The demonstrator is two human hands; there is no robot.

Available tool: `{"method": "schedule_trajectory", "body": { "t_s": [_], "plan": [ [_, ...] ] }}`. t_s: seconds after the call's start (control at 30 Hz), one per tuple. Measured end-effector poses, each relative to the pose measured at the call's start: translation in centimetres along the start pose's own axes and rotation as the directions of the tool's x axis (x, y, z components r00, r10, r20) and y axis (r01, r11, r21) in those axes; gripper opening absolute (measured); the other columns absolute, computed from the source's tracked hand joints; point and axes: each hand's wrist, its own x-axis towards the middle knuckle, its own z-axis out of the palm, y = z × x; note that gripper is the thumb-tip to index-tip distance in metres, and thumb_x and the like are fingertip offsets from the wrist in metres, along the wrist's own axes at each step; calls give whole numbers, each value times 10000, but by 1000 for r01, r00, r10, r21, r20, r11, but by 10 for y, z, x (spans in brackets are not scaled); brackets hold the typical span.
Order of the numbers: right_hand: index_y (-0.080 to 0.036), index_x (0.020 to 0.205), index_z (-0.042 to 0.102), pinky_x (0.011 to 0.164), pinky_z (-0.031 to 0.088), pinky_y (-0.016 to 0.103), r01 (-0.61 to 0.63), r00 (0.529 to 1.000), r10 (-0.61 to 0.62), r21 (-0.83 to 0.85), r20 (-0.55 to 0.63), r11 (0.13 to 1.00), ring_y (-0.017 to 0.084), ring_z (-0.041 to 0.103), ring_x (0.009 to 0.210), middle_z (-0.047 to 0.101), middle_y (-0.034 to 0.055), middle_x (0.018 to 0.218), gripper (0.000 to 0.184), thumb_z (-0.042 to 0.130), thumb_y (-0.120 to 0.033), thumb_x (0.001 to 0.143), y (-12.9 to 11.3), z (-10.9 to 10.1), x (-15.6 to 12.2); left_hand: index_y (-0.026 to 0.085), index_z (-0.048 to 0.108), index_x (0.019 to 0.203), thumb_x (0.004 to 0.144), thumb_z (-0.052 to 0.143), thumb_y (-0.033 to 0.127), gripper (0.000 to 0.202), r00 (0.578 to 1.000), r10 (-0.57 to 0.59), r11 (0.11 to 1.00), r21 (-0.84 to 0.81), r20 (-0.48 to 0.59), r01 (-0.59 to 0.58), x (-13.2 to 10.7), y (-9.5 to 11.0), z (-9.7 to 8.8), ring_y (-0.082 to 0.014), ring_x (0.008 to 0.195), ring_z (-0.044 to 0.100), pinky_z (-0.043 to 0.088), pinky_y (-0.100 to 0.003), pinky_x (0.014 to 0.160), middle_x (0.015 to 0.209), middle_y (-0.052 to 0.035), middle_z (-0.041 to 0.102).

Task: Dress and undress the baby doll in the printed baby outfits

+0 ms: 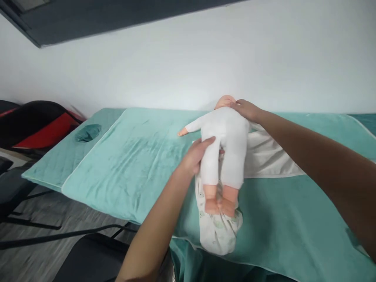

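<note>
A baby doll (225,129) with a white cloth body and pinkish head, hands and feet is in front of me, its head toward the wall and its feet toward me. My left hand (197,154) grips it at the hip, the thumb lying over the white cloth and the fingers partly hidden at its side. At the neck and shoulder, my right hand (248,109) is closed on the doll, with some fingertips out of sight. Beneath the doll's legs lies a white patterned baby cloth (217,239), bunched at the near end.
A white cloth (267,156) is spread right of the doll. Everything lies on a bed with a teal cover (132,156), which has a face hole (88,133) at the left. Black chairs (91,258) stand near its front edge, and a white wall (164,66) rises behind.
</note>
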Motion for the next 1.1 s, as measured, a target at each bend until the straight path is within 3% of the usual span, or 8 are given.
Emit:
{"method": "schedule_trajectory", "body": {
  "t_s": [0.33, 0.63, 0.73, 0.8, 0.83, 0.87, 0.97, 1.1],
  "plan": [
    [-192, 1389, 509, 1090, 464, 546, 283, 949, -300, 157, 95, 946, 398, 557, 1274, 619, 149, 1395, 767, 544, -756, 870, -99, 112, 51, 132, 657, 1174, 796, 748, 407, 476, 985, 30, 997, 78, -167, -18, -13, 37, -140, -301, 896, 728, 611, -481, 788, 1006, -142, 760],
    [-144, 1366, 534, 1079, 449, 455, 184, 981, -184, 4, 64, 983, 357, 576, 1267, 585, 196, 1429, 725, 390, -727, 959, -70, 120, 60, 162, 650, 1203, 792, 747, 471, 523, 970, 78, 981, 193, -231, -32, -12, 30, -163, -297, 935, 719, 601, -446, 804, 1074, -139, 742],
    [-122, 1128, 664, 1006, 476, 444, 74, 997, -69, -123, 41, 990, 323, 663, 1074, 719, 204, 1149, 664, 213, -601, 1035, -29, 92, 46, 179, 651, 1151, 803, 740, 419, 432, 776, 412, 827, 553, -477, -99, -23, 23, -147, -299, 1074, 668, 547, -443, 936, 1130, -123, 707],
    [-110, 995, 697, 957, 487, 445, -1, 999, 11, -206, 43, 979, 317, 682, 978, 735, 213, 1009, 673, 191, -551, 1041, -3, 68, 29, 196, 638, 1140, 858, 680, 347, 323, 541, 712, 597, 792, -449, -127, -36, 12, -124, -275, 1167, 617, 505, -409, 1006, 1196, -109, 668],
    [-107, 976, 703, 947, 483, 446, -30, 997, 47, -275, 54, 961, 321, 679, 985, 731, 217, 1014, 661, 215, -549, 1036, 9, 56, 19, 205, 635, 1132, 902, 622, 324, 259, 490, 793, 485, 862, -361, -149, -43, 3, -108, -252, 1157, 615, 501, -383, 1001, 1189, -96, 663],
    [-108, 987, 707, 943, 477, 446, -50, 994, 84, -362, 77, 931, 328, 670, 1019, 724, 218, 1059, 644, 253, -564, 1026, 18, 45, 8, 215, 633, 1131, 949, 553, 315, 223, 510, 822, 391, 903, -255, -180, -49, -8, -91, -228, 1108, 628, 508, -361, 974, 1157, -82, 668],
    [-129, 1081, 696, 918, 461, 430, -6, 971, 141, -572, 192, 820, 345, 628, 1116, 682, 196, 1221, 592, 373, -616, 985, 34, 18, -33, 210, 628, 1195, 976, 540, 396, 300, 786, 618, 182, 967, 29, -178, -54, -44, -41, -219, 990, 656, 528, -338, 886, 1116, -88, 678],
    [-177, 1047, 683, 824, 437, 337, 97, 961, 75, -577, 267, 811, 280, 633, 1017, 705, 121, 1140, 337, 561, -467, 928, 33, 0, -91, 116, 582, 1301, 843, 723, 478, 601, 892, 439, 9, 993, -109, 117, -37, -76, -4, -350, 1188, 600, 520, -404, 905, 1277, -210, 614]
  ]
}}
